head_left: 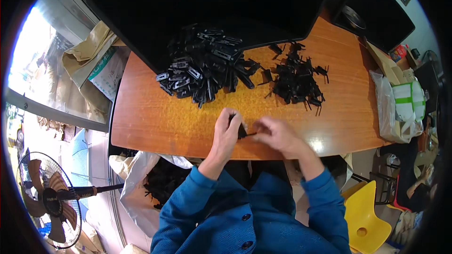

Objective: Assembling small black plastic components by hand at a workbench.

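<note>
Component (242, 131), black, pinched by left grip (227, 129), juts toward blurred right grip (278, 135), whose hold I cannot tell.

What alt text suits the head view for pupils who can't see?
The left hand holds a black part, the blurred right hand beside it, at a wooden table. A larger pile and a smaller pile of black parts lie beyond.

A small black part (242, 132) is gripped in the left fingers (230, 112), its middle partly covered and its exposed end tilted toward the near right. Just right of that end, a thin black piece (251, 134) is seen lying nearly level, pointed at the blurred right fingers (266, 122). Both are held over the worktop (141, 127), close to its near edge; whether they are joined cannot be told.
</note>
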{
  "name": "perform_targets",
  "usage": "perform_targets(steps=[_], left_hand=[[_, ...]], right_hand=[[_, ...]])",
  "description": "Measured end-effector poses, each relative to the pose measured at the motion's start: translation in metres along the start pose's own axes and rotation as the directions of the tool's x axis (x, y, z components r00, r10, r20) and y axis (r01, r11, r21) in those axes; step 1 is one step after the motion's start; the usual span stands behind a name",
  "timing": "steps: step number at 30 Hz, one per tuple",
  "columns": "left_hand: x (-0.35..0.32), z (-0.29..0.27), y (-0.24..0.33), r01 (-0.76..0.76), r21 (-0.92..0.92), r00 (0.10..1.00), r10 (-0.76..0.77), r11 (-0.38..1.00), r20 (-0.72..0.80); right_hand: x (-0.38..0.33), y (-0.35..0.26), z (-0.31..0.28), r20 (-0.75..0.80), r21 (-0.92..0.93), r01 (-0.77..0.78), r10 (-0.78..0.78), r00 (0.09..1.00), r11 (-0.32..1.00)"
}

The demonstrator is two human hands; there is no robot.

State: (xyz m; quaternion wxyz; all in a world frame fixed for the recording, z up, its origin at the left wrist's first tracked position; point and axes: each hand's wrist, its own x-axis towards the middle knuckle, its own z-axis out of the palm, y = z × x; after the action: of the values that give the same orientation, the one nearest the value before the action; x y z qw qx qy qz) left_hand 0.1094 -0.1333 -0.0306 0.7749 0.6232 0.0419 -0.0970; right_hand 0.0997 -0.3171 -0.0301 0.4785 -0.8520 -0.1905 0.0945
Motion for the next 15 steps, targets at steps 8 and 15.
perform_targets(steps=[8,15], left_hand=[[0.116,0.025,-0.005,-0.324,0.782,0.94,0.272,0.533,0.204],[0.124,0.015,-0.017,-0.311,0.819,0.942,0.274,0.482,0.196]], right_hand=[[0.133,0.036,-0.071,-0.077,-0.693,0.021,-0.103,0.992,0.721],[0.161,0.062,-0.082,-0.014,-0.82,0.062,-0.127,0.992,0.57]])
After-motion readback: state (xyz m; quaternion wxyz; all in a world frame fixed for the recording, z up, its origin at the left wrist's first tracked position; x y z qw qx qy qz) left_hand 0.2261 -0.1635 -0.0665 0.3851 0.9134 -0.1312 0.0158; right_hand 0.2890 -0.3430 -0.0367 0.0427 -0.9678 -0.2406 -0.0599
